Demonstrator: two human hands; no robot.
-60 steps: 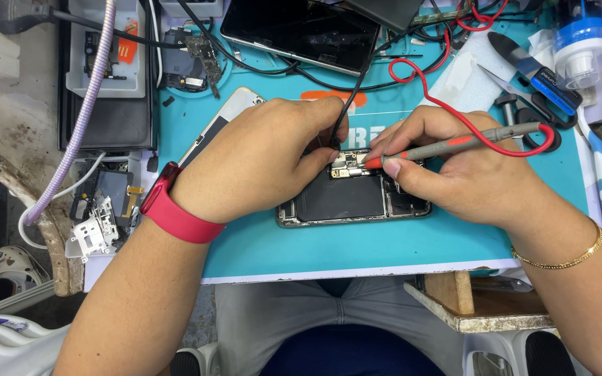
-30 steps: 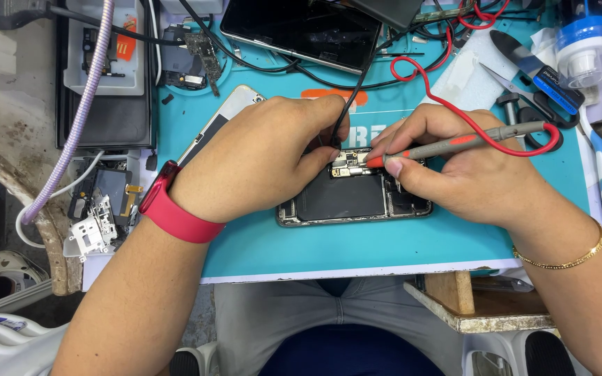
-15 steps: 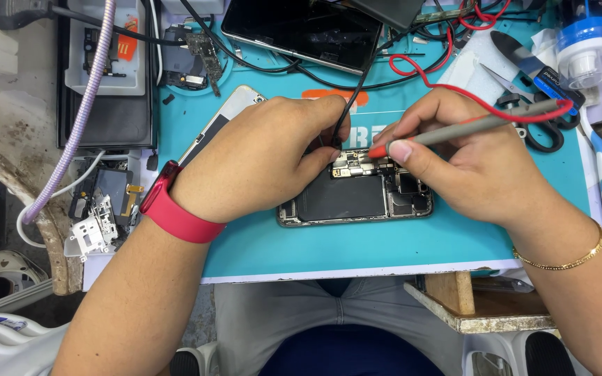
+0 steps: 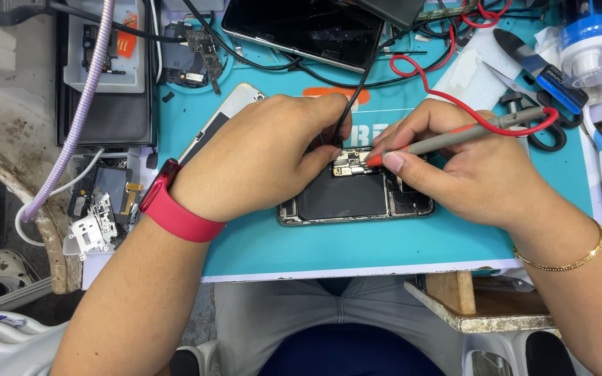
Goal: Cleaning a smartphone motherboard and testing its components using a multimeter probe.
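An opened phone (image 4: 346,198) lies on the teal work mat (image 4: 357,247), its black battery and circuit board exposed. My left hand (image 4: 263,157), with a red band on the wrist, rests over the phone's left part and pinches a black probe (image 4: 346,118) whose tip meets the board. My right hand (image 4: 468,170) grips a grey probe with a red tip (image 4: 454,139), the tip touching the board near the phone's upper middle. A red wire (image 4: 447,97) loops from the grey probe's back end.
Another phone (image 4: 301,28) lies face up at the mat's far edge among black cables. Scissors (image 4: 545,125), a blue-handled tool (image 4: 538,66) and a white bottle (image 4: 587,42) sit at the right. Loose phone parts (image 4: 99,209) and a grey tray (image 4: 106,49) are at the left.
My right hand has shifted slightly up and left, and the grey probe's back end has swung upward. The left hand has stayed put.
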